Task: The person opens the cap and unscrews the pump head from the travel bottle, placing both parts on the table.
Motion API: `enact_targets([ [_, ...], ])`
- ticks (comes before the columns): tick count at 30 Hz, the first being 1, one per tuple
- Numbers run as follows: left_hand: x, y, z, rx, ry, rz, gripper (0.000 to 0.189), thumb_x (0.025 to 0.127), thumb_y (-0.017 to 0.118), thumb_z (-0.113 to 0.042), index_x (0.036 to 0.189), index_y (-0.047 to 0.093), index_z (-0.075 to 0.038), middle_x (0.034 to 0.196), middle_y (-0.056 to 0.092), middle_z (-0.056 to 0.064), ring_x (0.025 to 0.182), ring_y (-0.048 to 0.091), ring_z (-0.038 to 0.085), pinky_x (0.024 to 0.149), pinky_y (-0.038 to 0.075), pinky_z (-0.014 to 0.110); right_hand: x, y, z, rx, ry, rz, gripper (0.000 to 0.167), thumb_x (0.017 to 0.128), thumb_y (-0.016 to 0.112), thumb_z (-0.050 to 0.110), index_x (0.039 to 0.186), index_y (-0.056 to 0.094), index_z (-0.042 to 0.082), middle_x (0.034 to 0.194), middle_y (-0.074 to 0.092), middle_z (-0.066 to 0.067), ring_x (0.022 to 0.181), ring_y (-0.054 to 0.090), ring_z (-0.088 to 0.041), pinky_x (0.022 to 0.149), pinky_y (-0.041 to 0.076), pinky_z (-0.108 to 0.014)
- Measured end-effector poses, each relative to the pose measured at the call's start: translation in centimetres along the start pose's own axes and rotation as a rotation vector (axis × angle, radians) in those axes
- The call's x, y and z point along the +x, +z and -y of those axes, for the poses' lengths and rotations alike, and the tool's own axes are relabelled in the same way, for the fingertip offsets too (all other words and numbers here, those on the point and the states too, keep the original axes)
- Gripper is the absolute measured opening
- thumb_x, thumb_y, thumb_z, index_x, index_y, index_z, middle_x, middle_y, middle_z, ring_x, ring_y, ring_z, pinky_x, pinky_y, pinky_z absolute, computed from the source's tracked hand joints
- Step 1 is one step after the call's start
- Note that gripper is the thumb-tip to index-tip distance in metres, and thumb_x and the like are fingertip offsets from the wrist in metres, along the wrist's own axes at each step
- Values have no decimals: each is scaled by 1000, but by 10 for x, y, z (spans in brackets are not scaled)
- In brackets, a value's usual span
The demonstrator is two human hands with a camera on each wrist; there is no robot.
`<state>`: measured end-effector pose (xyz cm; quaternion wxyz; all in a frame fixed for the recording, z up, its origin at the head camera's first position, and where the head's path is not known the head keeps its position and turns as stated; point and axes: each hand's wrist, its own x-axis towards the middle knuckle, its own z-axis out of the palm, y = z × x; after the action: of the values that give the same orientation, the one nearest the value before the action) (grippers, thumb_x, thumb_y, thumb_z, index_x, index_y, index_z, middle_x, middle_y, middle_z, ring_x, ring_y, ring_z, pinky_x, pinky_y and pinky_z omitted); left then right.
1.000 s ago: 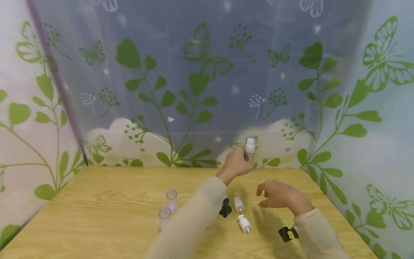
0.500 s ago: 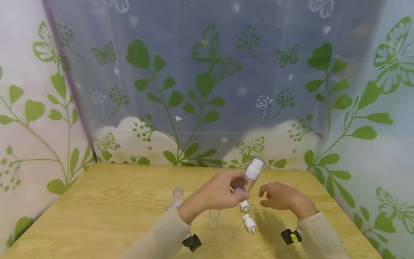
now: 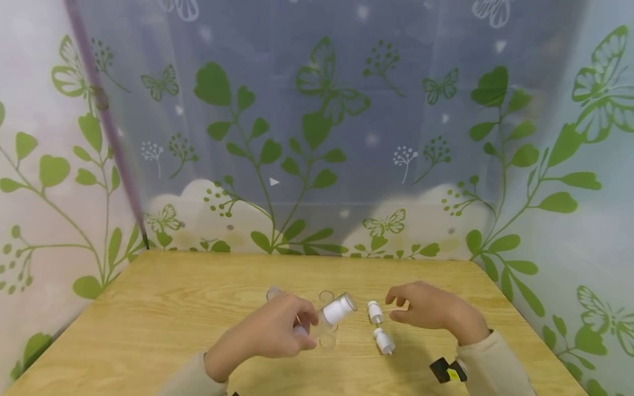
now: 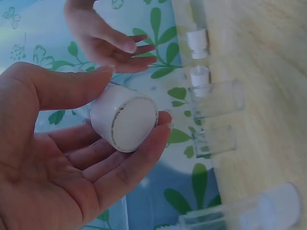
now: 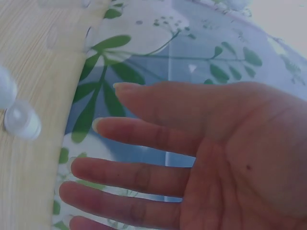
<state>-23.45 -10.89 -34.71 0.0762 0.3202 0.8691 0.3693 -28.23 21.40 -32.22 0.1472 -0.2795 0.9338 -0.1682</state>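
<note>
The person's left hand [image 3: 277,327] pinches a clear bottle [image 3: 338,311] between thumb and fingers, gripping it at its white base [image 4: 136,124]. The bottle is held above the counter [image 3: 198,297], tilted so that its capped end points up and to the right, with a white pump top showing inside the clear cap. In the left wrist view the flat underside of the base faces the camera. The right hand [image 3: 428,308] is spread and holds nothing; its thumb and fingers are apart, above the counter and just beside two white pump pieces [image 3: 375,312], which sit near each other. Two clear cylinders [image 4: 216,98] stand on the counter near these pieces, partly behind the held bottle in the head view. Another bottle [image 4: 283,208] with a white base shows in the left wrist view, cut off by the edge. A black device [image 3: 447,370] with a yellow mark is at the right wrist, below a pale sleeve [image 3: 495,363]. Behind the counter hangs a curtain [image 3: 277,110] printed with green leaves and butterflies
</note>
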Motion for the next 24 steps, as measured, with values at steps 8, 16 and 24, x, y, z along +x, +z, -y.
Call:
enact_targets([
  [8,-22,10,13,66,-25,2,27,79,83,-8,105,77,-1,90,77,2,75,63,-1,67,53,18,-1,6,17,3,-104,-26,29,99,69,26,123,68,9,117,73,-13,93,72,-24,78,59,-39],
  [16,-30,18,17,156,-32,-26,35,73,89,-11,106,78,-10,83,77,-7,76,61,0,98,44,51,0,15,32,49,-227,1,33,98,71,26,128,67,13,124,72,-6,100,72,-20,79,60,-29],
  [24,-33,21,19,106,-61,-19,40,72,90,-8,108,76,-16,80,76,-6,74,60,2,70,48,21,3,28,46,151,-356,37,48,95,75,24,139,60,12,131,69,-8,107,71,-12,82,60,-24],
])
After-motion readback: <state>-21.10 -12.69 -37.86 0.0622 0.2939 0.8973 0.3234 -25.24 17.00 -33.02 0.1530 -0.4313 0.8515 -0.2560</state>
